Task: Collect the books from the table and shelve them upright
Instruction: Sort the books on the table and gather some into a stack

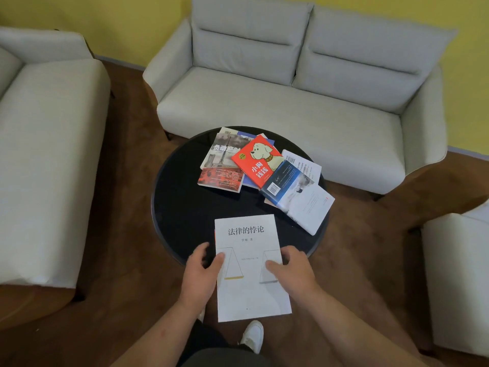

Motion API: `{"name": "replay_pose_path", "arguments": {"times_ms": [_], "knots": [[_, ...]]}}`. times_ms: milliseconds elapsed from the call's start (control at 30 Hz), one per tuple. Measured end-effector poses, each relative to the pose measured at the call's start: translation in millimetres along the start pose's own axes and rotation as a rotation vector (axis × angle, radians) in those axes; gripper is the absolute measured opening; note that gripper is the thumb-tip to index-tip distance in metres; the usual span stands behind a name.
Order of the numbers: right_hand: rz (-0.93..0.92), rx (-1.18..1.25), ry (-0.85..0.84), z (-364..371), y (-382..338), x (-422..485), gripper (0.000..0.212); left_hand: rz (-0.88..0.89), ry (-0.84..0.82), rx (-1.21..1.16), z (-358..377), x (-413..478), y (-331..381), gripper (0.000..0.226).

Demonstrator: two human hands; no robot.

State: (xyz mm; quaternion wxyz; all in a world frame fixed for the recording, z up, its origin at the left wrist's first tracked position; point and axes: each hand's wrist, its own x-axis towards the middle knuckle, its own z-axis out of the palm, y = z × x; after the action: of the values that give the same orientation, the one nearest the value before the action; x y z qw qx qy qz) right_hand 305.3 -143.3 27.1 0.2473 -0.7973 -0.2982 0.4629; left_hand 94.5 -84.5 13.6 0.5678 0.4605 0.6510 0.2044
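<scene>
A white book (250,292) with black title lettering and a scales drawing sticks out over the near edge of the round black table (180,207). My left hand (202,274) grips its left edge, thumb on the cover. My right hand (292,271) grips its right edge the same way. Several more books lie in a loose heap at the back of the table: a red book with a cartoon dog (258,161), a grey book (225,151), a dark red book (221,178) and a blue-and-white book (299,197). No shelf is in view.
A pale grey two-seat sofa (291,75) stands behind the table. Another sofa (45,154) is at the left and a white seat (457,274) at the right. Brown carpet surrounds the table. My white shoe (252,336) shows below the book.
</scene>
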Motion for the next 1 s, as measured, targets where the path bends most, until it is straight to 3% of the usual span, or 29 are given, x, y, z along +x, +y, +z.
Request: {"name": "replay_pose_path", "arguments": {"times_ms": [100, 233, 367, 600, 733, 900, 1000], "knots": [[0.202, 0.434, -0.268, -3, 12, 8, 0.055, -0.263, -0.32, -0.329, 0, 3, -3, 0.039], [0.313, 0.583, -0.521, 2, 37, 14, 0.053, -0.297, -0.335, -0.418, 5, 12, -13, 0.039], [0.387, 0.739, -0.48, 16, 33, 19, 0.058, -0.328, -0.351, -0.475, 7, 22, -10, 0.035], [0.394, 0.721, -0.374, 16, 3, 31, 0.045, -0.36, -0.372, -0.428, 4, 61, 10, 0.036], [0.33, 0.657, -0.302, 17, -20, 41, 0.043, -0.347, -0.363, -0.411, 1, 84, 28, 0.04], [0.32, 0.518, -0.333, 7, -27, 54, 0.036, -0.298, -0.385, -0.273, -8, 97, 40, 0.035], [0.261, 0.473, -0.263, -20, -25, 76, 0.038, -0.225, -0.302, -0.168, -15, 106, 54, 0.056]]}}
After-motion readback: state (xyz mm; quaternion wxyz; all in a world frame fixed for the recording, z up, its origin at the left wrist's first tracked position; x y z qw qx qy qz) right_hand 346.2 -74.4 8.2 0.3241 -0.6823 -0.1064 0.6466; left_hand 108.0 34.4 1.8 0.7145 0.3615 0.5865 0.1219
